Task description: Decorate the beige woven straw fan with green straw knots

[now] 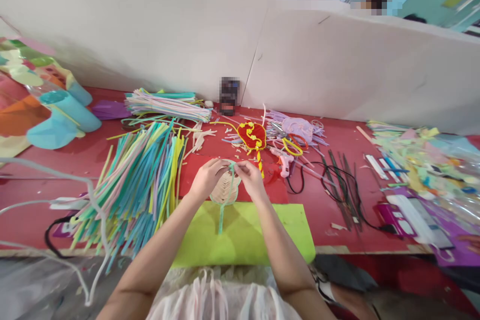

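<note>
A cream, fan-shaped pipe-cleaner piece [224,190] hangs between my hands, above the table's front half. A green pipe cleaner [221,217] runs down its middle and sticks out below like a handle. My left hand [207,176] pinches the upper left edge, fingers closed. On the other side, my right hand [249,176] pinches the green strand at the top. The fingertips of both hands nearly meet there and partly hide the strand. Just beyond lies a red fan shape [252,136] with yellow trim and a twisted yellow handle.
A yellow-green sheet [247,235] lies at the table's front edge. Bundled pipe cleaners [138,180] stand to the left. Right of centre are scissors [290,144], a pink glue gun [285,161] and a black cable [339,187]. A power strip [395,219] sits further right. A white partition [168,25] rises behind.
</note>
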Demonstrator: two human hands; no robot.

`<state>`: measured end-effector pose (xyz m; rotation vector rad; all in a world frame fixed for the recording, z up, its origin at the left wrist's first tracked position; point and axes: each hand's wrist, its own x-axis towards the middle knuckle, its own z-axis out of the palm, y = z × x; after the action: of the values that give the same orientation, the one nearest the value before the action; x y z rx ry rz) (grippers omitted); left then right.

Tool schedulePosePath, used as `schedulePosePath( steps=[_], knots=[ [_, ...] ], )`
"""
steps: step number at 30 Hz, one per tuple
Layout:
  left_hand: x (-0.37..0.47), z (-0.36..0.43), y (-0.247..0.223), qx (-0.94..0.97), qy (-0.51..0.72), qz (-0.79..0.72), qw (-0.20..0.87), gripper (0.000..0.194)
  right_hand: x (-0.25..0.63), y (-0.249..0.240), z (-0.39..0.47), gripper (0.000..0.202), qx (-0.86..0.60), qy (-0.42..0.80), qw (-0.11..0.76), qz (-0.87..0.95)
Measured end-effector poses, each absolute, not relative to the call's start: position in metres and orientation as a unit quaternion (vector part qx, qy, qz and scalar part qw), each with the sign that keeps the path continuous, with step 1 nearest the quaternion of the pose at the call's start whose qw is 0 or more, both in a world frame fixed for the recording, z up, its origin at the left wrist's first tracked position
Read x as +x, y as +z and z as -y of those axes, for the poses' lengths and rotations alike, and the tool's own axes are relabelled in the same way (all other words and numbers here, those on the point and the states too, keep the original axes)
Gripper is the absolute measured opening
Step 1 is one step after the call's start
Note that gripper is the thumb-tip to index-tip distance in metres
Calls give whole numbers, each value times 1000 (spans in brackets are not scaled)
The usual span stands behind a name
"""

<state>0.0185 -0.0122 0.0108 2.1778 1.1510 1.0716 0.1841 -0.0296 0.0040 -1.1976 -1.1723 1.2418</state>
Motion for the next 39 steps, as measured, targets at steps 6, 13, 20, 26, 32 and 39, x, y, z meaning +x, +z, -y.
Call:
schedulePosePath(
  steps=[6, 13, 20, 26, 32, 39],
  knots=[
    [18, 12, 5, 824, 376, -401, 139, 17, 184, 3, 31, 19, -497, 514, 505, 484],
    [17, 15, 5, 830, 366, -401, 132, 20, 180, 8, 33, 21, -508, 501, 510, 480],
    [19, 18, 14, 821, 343, -432, 147, 21, 179, 10, 34, 23, -517, 485, 505, 492],
    [21, 17, 18, 802, 336, -454, 194, 17, 179, 8, 34, 21, -511, 488, 511, 490],
    [22, 13, 21, 767, 348, -472, 260, 13, 179, 3, 35, 20, -507, 481, 514, 497],
    [23, 11, 28, 712, 370, -473, 366, 13, 181, 4, 36, 24, -516, 467, 504, 512]
  ],
)
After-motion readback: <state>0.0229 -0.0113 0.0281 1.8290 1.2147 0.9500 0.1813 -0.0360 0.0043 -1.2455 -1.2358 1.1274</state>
